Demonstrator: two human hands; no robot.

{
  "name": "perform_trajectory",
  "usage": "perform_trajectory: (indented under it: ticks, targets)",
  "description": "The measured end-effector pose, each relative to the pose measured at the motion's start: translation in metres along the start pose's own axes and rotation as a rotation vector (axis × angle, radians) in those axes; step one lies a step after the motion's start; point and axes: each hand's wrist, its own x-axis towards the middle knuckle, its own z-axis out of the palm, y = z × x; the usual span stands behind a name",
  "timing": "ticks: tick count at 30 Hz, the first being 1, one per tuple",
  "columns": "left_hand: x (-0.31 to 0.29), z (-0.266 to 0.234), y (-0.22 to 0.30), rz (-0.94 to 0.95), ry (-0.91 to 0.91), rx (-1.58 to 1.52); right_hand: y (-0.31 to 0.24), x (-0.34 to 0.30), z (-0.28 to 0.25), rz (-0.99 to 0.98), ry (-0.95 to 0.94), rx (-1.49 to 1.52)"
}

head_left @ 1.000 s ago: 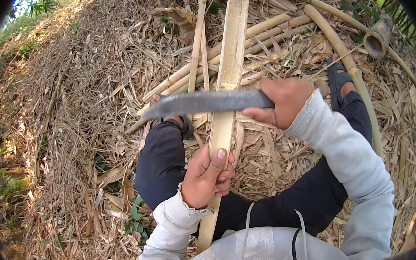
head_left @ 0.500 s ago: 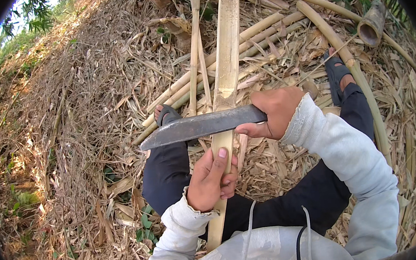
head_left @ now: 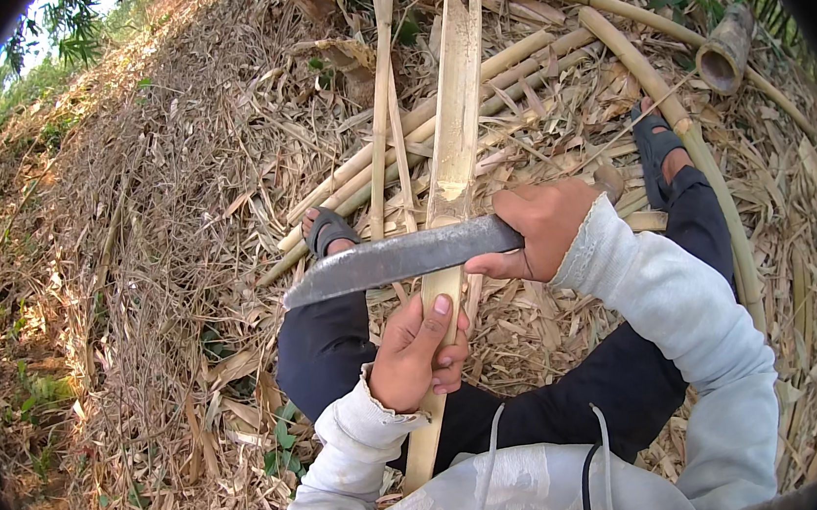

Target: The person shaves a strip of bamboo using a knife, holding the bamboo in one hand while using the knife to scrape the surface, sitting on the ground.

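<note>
A long split bamboo piece point(head_left: 456, 103), pale on its hollow inner side, runs from my lap away between my legs. My left hand point(head_left: 420, 350) is wrapped around its near part, thumb on top. In my right hand point(head_left: 546, 230) is a machete point(head_left: 389, 260), its dark blade lying across the bamboo just beyond my left thumb, tip pointing left. The fingers close around the handle, which is mostly hidden; a rounded end point(head_left: 608, 180) shows past the hand. The blade covers part of the bamboo, and whether its edge bites into it I cannot tell.
Several bamboo poles point(head_left: 352, 177) lie beyond my feet, with thin split strips point(head_left: 381, 110) across them. A curved pole point(head_left: 705, 167) passes beside my right foot. At the far right lies a hollow bamboo section point(head_left: 725, 52). A stump point(head_left: 348, 62) stands ahead; dry leaves cover the ground.
The machete and my right hand have come slightly nearer to me and the blade tilts a little more. The bamboo's far end has shifted slightly right. My left hand keeps its grip.
</note>
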Motion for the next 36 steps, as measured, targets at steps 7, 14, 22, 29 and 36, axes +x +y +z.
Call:
perform_trajectory:
  ticks: [7, 14, 22, 29, 36]
  targets:
    - [-0.001, 0.0, -0.006, -0.015, -0.021, 0.005, 0.04, 0.012, -0.007, 0.163, 0.029, -0.086]
    - [0.001, 0.0, -0.009, 0.013, 0.025, 0.055, 0.008, 0.0, 0.007, -0.056, -0.034, -0.067]
    - [0.003, 0.0, -0.003, 0.078, 0.054, 0.058, 0.03, 0.012, 0.01, -0.068, -0.059, -0.188]
    - [-0.003, -0.009, -0.012, 0.012, 0.014, 0.002, 0.036, 0.027, -0.01, 0.331, -0.171, -0.073]
    - [-0.01, -0.011, -0.018, -0.072, -0.063, 0.015, 0.088, 0.041, -0.015, 0.419, 0.068, -0.045]
